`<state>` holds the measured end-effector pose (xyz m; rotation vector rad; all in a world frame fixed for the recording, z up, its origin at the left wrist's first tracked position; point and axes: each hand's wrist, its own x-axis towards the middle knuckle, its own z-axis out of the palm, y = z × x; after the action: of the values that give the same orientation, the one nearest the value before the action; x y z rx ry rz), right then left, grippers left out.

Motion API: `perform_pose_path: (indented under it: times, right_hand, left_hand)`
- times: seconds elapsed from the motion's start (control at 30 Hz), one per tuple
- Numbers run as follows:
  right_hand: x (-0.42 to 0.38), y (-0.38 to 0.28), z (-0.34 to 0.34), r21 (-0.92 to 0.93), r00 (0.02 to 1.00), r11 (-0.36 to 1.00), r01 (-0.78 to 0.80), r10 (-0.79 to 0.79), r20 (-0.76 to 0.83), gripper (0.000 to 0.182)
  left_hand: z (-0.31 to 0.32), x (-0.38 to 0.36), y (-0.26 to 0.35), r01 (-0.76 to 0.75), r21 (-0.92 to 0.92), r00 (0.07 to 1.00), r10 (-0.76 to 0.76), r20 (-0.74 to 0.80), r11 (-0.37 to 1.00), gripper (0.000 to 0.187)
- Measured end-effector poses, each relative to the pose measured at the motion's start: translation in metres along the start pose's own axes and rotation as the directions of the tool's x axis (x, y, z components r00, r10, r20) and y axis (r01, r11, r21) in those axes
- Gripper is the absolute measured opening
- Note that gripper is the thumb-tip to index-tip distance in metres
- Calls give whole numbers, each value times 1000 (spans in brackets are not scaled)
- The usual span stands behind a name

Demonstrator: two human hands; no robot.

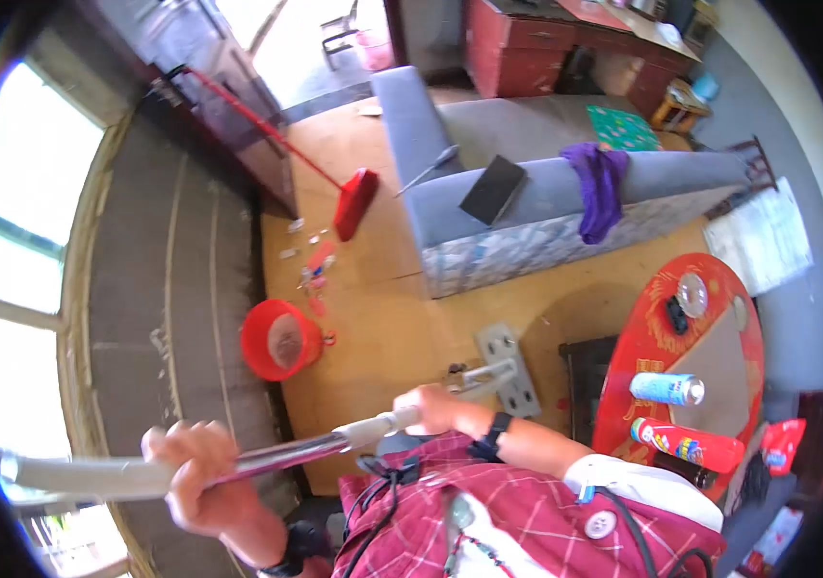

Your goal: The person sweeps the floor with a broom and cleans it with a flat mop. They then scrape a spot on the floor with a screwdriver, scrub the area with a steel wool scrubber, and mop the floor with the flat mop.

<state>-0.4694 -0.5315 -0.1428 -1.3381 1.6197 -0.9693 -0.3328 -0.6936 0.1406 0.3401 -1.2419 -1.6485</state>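
Both my hands grip the pole of a mop (281, 458), which slants across the front of the view. My left hand (197, 474) is closed around the upper pole, by its pale end section. Further down, my right hand (431, 408) is wrapped round the pole near a white sleeve. At the pole's lower end, a flat, pale mop head (509, 371) with dark holes rests on the floor. To the left of it stands a red bucket (255, 345) with murky brownish contents.
Small litter (315, 270) lies near a red long-handled broom (355, 204). A blue-grey sofa (546, 188) carries a purple cloth (596, 188) and a dark flat object (493, 190). At right, a red round table (638, 352) holds a blue can (666, 389) and a red bottle (686, 444).
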Motion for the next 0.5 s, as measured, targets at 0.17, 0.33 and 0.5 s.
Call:
perform_pose_path:
  times: [0.17, 0.33, 0.5]
  right_hand:
    - [91, -7, -13, 96, 994, 995, -19, 8, 112, 15]
    - [181, -16, -6, 200, 918, 961, 190, -247, 312, 20]
    - [238, -72, -38, 178, 976, 972, 150, -174, 130, 25]
  left_hand:
    - [-14, 50, 6, -65, 185, 997, 70, -21, 981, 14]
    - [-45, 115, 9, -182, 295, 959, 236, -158, 938, 8]
    - [-84, 196, 34, -110, 302, 922, 211, -324, 947, 27]
